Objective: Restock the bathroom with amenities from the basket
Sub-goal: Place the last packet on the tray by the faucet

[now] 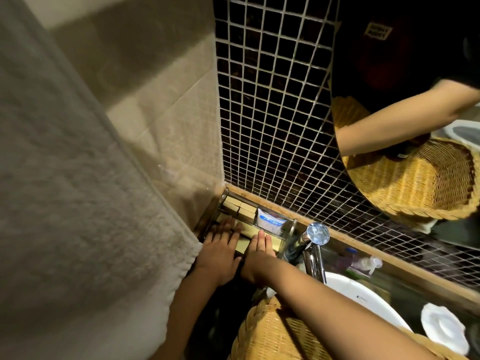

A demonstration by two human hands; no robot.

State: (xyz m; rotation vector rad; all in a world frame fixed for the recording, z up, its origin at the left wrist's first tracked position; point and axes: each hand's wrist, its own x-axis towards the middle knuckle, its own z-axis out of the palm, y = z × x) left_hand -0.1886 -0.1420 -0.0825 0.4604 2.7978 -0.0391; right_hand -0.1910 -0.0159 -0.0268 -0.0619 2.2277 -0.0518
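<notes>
I see the left hand (220, 252) and right hand (261, 249) lying flat, fingers extended, gripping nothing, on tan boxes (240, 210) in the corner tray (287, 235) (white packet (270, 222) behind), wicker basket (275, 333) below, faucet (315, 245) rightward.

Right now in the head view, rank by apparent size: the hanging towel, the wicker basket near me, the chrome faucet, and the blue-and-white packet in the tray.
1. Grey-beige hanging towel, though nearness inflates it.
2. Yellow wicker basket, partly cut off.
3. Chrome faucet.
4. Blue-and-white packet.
</notes>
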